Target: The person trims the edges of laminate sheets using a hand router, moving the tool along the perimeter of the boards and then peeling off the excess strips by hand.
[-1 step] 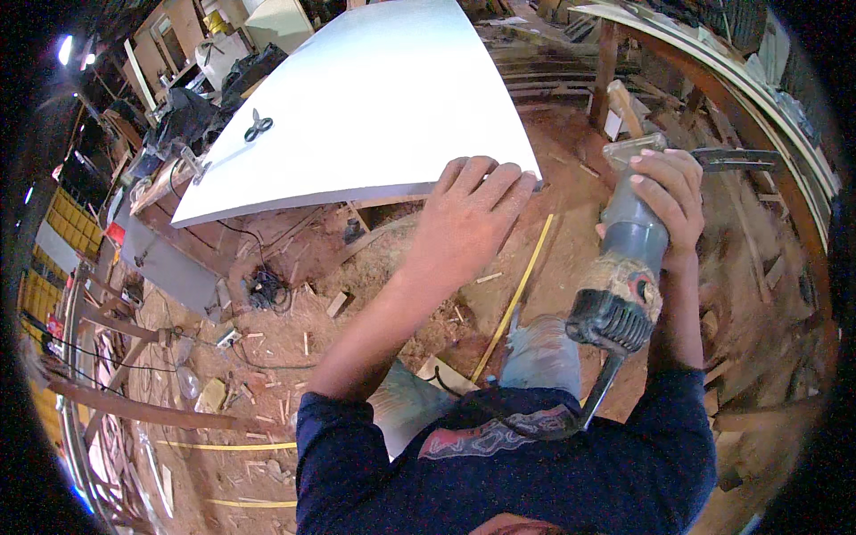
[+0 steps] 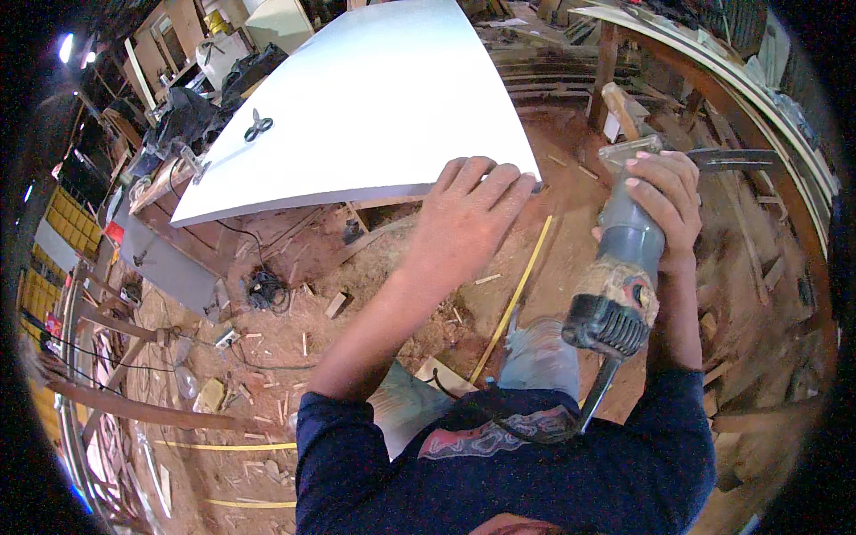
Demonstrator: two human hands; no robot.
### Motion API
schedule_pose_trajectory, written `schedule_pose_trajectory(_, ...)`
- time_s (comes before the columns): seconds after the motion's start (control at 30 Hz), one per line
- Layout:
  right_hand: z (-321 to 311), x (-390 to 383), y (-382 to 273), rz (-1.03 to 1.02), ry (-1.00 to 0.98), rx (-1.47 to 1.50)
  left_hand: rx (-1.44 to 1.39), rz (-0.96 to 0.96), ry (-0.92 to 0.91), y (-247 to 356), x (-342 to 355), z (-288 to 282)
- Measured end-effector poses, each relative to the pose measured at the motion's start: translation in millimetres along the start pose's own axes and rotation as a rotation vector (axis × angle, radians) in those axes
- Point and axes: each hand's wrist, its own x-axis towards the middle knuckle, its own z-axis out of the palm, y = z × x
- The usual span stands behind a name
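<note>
In front of me lies a large white board (image 2: 392, 98), tapering to an angled near end. My left hand (image 2: 468, 201) is hooked over its near edge by the right corner, fingers bent onto the top face; the thumb is hidden. To the right of that corner, off the board, my right hand (image 2: 664, 192) wraps around a trim router (image 2: 631, 234). This tool has a grey cylindrical body, a black vented cap and a flat base plate turned away from me. Its dark cord (image 2: 486, 412) runs across my shirt.
Black scissors (image 2: 259, 127) lie on the board's left part. Wood scraps and offcuts litter the dirt floor (image 2: 267, 357), along with a coiled cable (image 2: 265, 287) and yellow strips (image 2: 517, 294). A wooden rack (image 2: 678, 53) with sheets stands at the far right.
The router and my right hand have shifted very slightly to the left. My left hand and the board stay where they were.
</note>
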Motion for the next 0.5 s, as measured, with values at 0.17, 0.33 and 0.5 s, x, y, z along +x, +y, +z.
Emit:
schedule_pose_trajectory(0.17, -0.5, 9.2, -5.0, -0.053, -0.025, 0.076, 0.057, -0.162, 0.141, -34.4, -39.8, -27.6)
schedule_pose_trajectory(0.33, 7.1, 32.4, -17.6, -0.15, -0.09, 0.199, 0.536, -0.336, 0.331, -130.1, -131.0, -97.5)
schedule_pose_trajectory(0.5, 21.8, 56.3, -32.7, -0.273, -0.161, 0.281, 0.689, -0.393, 0.395, -160.5, -178.2, -135.7)
